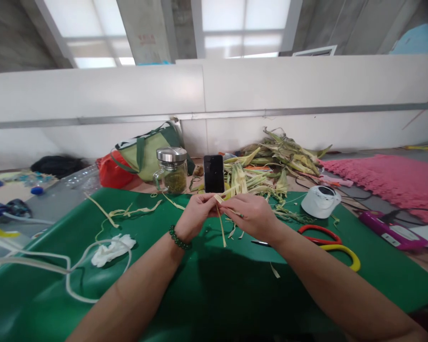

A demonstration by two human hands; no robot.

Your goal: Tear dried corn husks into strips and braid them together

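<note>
Grip: both hands are pinched on the same pale husk strip (219, 200). In the head view, the only feed I have, the left hand (197, 214) holds with thumb and fingertips, and the right hand (254, 216) bears on the strip from the opposite side. The exact finger contacts are partly hidden from me.

Location: the strip sits between the 2 hands, raised above the green cover (199, 304), in front of the upright phone (214, 174). 1 narrow strand (222, 232) hangs below the fingers; I cannot tell whether it is joined to the strip.

Handling: I rate the husk as very light, thin and flexible. Expect it to fold readily across its length and to split along its fibres. Slip should be low if it is dry; I cannot confirm moisture.

Hold points: take the strip by its flat faces, 1 pinch on each side of the fold, close to it. Apply light pressure. Avoid pulling on a single edge, which could start a tear.

Surroundings: the husk pile (292, 159) lies beyond the right hand. The scissors (338, 247) rest beside the right forearm, their blades partly covered by it.
</note>
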